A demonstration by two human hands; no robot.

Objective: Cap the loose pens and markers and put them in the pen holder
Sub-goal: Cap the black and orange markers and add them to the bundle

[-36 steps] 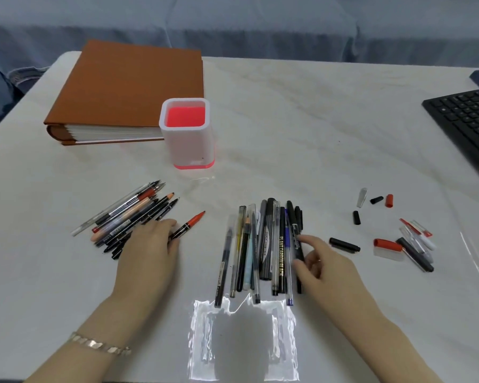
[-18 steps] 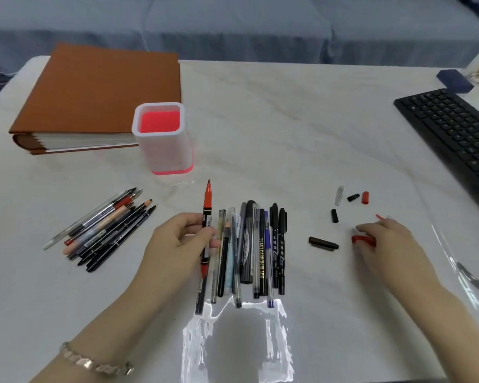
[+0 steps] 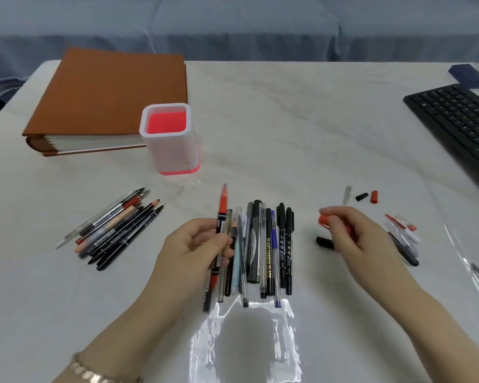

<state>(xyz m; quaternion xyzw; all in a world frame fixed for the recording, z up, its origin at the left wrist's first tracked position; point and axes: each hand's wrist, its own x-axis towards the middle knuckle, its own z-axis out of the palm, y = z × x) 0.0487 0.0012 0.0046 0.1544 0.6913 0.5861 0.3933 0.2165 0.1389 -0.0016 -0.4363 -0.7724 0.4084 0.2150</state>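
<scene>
In the head view we see the left hand (image 3: 197,252) gripping a red pen (image 3: 222,205) mid-barrel between thumb and curled fingers. Its red end points to twelve o'clock and its tail runs past the palm toward six. At three o'clock of that pen, well apart, the right hand (image 3: 354,236) pinches a red cap (image 3: 323,220) at its fingertips. A row of pens (image 3: 268,244) lies on the table (image 3: 302,128) between the hands, just beside the left fingers. A black cap (image 3: 322,241) lies partly under the right hand. The holder (image 3: 169,145) stands upright at eleven o'clock of the left hand.
</scene>
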